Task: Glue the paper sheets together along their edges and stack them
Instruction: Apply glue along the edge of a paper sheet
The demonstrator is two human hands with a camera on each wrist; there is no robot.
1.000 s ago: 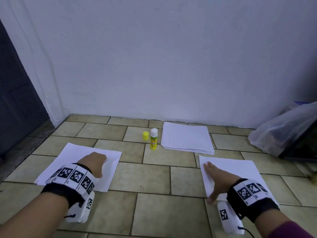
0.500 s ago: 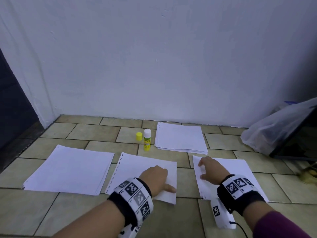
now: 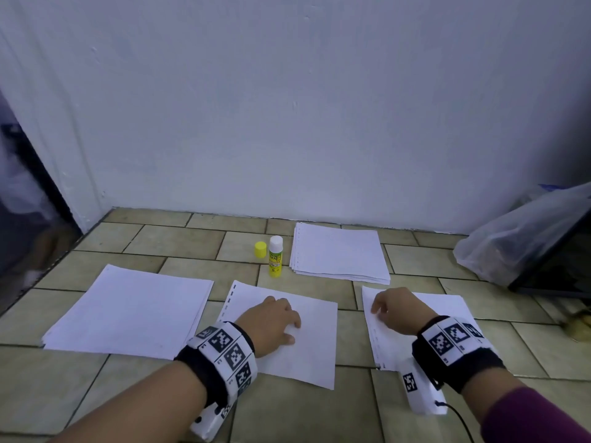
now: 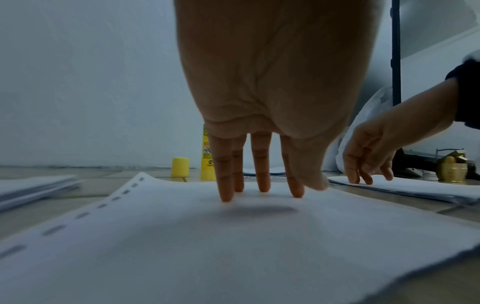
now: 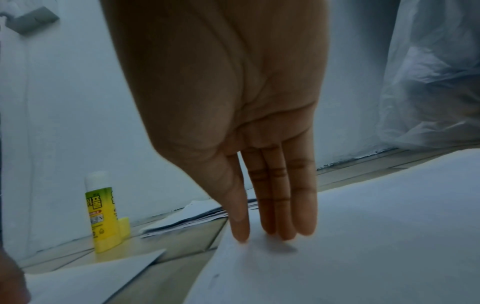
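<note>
A single white sheet with punched holes down its left edge lies on the tiled floor in front of me. My left hand presses on it with straight fingers. To the right lies another sheet; my right hand touches its near-left part with straight fingertips. A thin stack of sheets lies at the left. A second stack lies by the wall. The uncapped yellow glue stick stands upright beside it, with its yellow cap on the floor at its left.
A white wall closes the back. A clear plastic bag and a dark panel sit at the right. A dark doorway opens at the left. A small gold object lies at the far right.
My left hand left the left stack and slid a single sheet to the middle, where it now presses on it. My right hand's fingers lifted from flat to fingertips on the right sheet.
</note>
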